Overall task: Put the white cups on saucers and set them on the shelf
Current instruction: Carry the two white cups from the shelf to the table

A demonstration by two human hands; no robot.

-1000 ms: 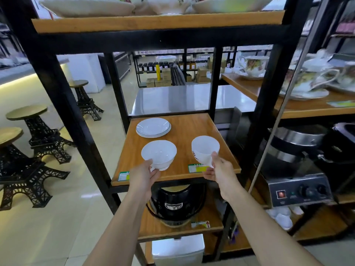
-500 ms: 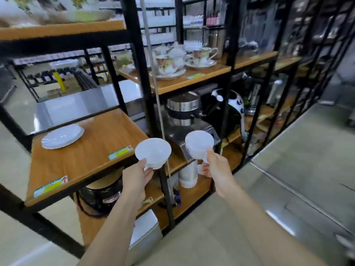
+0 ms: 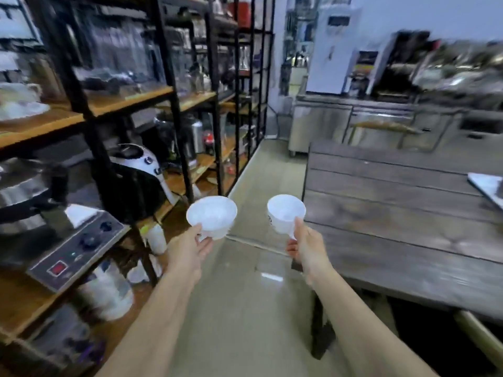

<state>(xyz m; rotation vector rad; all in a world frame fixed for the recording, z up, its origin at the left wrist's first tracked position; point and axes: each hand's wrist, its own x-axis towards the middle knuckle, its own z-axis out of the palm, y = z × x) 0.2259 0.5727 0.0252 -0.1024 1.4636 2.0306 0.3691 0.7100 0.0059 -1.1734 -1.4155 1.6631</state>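
While carried mouth-up over the pale tiled aisle: wide white ceramic cup (image 3: 211, 219) pinched at its near base by left hand (image 3: 190, 250), taller white ceramic cup (image 3: 285, 213) gripped likewise by right hand (image 3: 306, 247). Dark plank table (image 3: 394, 213) just right; black-framed wooden shelving (image 3: 130, 102) left. Best kept level, apart. Small dark marking on taller cup, unreadable.

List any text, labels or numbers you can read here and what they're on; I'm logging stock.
None is legible.
Right cup: dark mark on its side, too blurred.
Appliance panel: red switch and knobs, markings unreadable.
White machine: display too blurred.
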